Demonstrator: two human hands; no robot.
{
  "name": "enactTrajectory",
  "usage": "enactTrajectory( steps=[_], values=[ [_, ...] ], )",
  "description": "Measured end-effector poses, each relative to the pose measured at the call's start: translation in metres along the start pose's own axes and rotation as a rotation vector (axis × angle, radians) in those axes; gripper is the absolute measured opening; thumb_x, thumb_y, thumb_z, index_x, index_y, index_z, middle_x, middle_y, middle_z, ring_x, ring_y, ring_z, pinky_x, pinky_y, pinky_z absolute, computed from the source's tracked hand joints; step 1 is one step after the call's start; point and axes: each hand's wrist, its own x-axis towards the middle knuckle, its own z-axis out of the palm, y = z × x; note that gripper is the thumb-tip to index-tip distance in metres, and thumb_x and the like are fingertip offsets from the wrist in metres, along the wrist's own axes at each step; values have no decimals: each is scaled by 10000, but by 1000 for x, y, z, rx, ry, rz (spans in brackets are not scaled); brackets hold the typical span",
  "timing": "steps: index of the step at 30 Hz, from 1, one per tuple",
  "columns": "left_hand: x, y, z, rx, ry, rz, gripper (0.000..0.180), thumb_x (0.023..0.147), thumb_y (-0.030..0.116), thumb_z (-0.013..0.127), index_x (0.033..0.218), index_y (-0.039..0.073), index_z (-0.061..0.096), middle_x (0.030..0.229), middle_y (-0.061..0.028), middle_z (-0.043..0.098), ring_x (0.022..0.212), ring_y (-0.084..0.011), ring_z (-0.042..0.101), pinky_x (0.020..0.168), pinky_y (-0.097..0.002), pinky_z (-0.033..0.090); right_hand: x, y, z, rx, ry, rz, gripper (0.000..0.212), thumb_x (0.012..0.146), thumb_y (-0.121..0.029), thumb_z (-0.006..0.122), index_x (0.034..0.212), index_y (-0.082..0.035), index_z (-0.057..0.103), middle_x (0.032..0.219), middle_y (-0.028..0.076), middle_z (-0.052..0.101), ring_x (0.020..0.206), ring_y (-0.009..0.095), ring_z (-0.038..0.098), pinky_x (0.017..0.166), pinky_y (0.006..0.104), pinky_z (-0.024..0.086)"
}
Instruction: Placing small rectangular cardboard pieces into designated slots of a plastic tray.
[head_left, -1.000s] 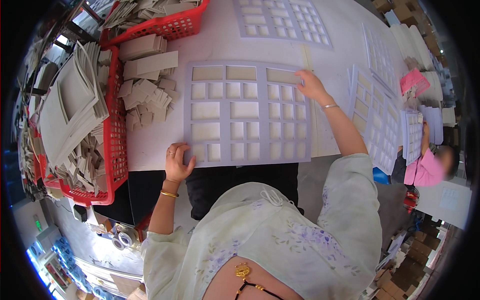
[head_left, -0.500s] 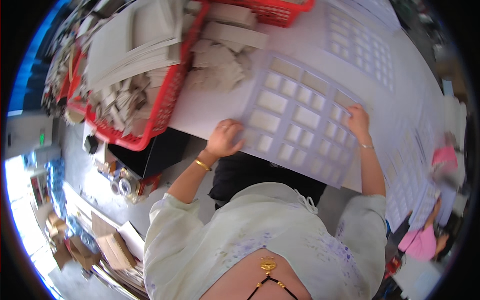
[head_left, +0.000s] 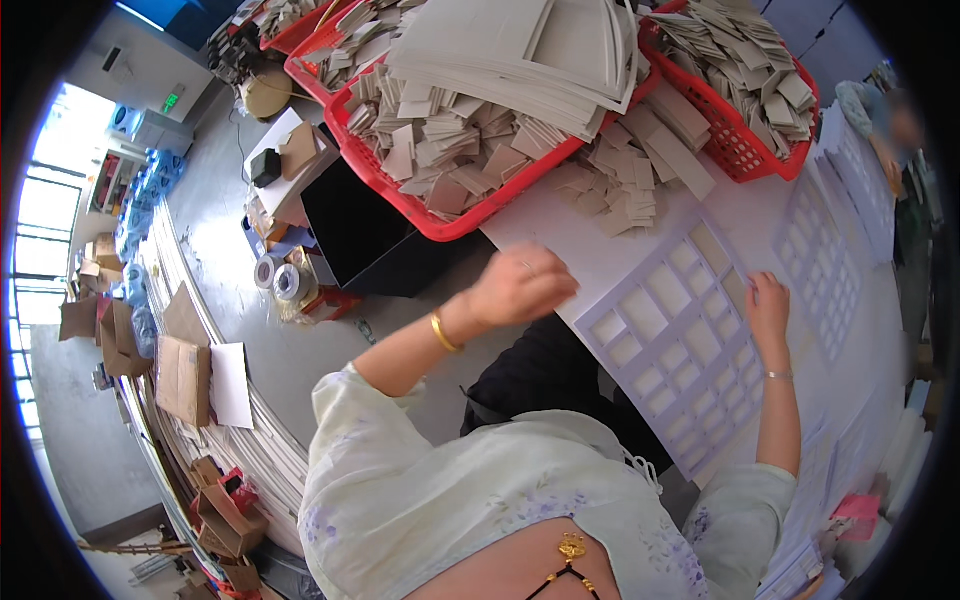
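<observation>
Lavender grid frame lies flat on the white table, set at the front edge. Right hand is at the frame's right margin, fingers bent and slightly apart; whether they grip anything cannot be determined. Left hand is raised just beside the frame's left corner, fingers curled inward and blurred; whether they hold a piece cannot be determined. 1 pile of grey card pieces lies near the frame, between 2 filled red baskets.
</observation>
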Motion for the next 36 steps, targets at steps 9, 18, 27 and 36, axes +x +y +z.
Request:
enactTrajectory(
  steps=[9, 18, 27, 36],
  values=[
    [-5, -88, -110, 569, -34, -740, 185, 793, 201, 695, 914, 74, 635, 859, -85, 605, 736, -245, 607, 649, -359, 481, 147, -284, -21, 481, 192, -660, 69, 814, -169, 664, 844, -109, 676, 823, 31, 678, 753, 218, 627, 747, 363, 426],
    [-14, -97, -93, 477, -88, -900, 178, 766, 224, 693, 831, 68, 636, 788, -102, 652, 744, -304, 630, 647, -407, 491, 204, -360, 38, 56, -24, -453, 87, 794, -66, 585, 807, -54, 670, 910, 138, 677, 804, 273, 666, 702, 420, 518],
    [-12, -88, -100, 223, 116, -788, 128, 750, 176, 731, 806, 89, 655, 807, -27, 629, 611, -161, 578, 574, -299, 458, 187, -345, 27, 346, 87, -415, 53, 801, -86, 600, 846, -68, 619, 807, 100, 639, 778, 285, 654, 658, 410, 521],
    [-27, -111, -97, -349, 541, -661, 78, 853, 15, 680, 910, 22, 628, 927, 14, 567, 676, -33, 464, 623, -161, 360, 164, -322, 26, 900, 251, -263, 114, 859, -150, 630, 906, -57, 584, 830, 90, 663, 753, 260, 653, 648, 355, 503]
  ],
)
